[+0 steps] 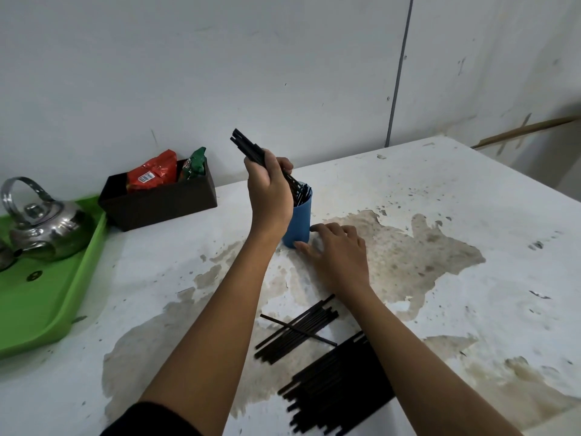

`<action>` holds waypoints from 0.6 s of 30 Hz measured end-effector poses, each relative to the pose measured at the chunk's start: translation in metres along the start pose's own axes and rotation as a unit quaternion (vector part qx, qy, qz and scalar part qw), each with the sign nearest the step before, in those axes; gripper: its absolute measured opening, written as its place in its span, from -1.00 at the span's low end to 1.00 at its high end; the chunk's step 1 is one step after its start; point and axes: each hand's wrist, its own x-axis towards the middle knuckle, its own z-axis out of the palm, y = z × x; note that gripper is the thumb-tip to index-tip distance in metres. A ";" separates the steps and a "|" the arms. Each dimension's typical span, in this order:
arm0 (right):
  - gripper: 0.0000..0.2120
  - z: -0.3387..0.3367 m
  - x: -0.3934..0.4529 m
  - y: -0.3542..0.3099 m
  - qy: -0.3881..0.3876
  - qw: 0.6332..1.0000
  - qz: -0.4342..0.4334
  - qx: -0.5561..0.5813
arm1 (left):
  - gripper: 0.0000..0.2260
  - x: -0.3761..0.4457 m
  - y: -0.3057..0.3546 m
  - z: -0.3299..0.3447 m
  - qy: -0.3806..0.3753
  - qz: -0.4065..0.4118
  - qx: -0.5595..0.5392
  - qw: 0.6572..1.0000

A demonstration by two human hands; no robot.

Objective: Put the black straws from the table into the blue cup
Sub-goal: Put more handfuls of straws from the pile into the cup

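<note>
A blue cup [300,223] stands upright in the middle of the white table [440,199]. My left hand [267,187] grips a bundle of black straws [248,147] tilted over the cup, their lower ends inside its mouth. To the right of the cup's base, my right hand [338,253] lies flat on the table with its fingertips against the cup. A small pile of black straws [295,332] lies near me on the table. A bigger pile [333,394] sits closer still, partly hidden under my right forearm.
A dark box [163,202] with red and green snack packets stands at the back left against the wall. A green tray [47,297] at the left edge carries a steel kettle [41,225]. The tabletop is stained and peeling.
</note>
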 end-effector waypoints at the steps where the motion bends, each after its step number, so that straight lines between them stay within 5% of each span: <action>1: -0.45 0.000 0.000 0.000 -0.001 1.000 0.000 0.001 | -0.85 -0.001 -0.002 -0.001 0.000 0.002 0.008 1.000; 18: -0.43 0.000 -0.001 0.001 0.002 1.000 0.002 0.014 | -0.79 -0.014 -0.031 -0.020 -0.091 0.024 0.257 0.962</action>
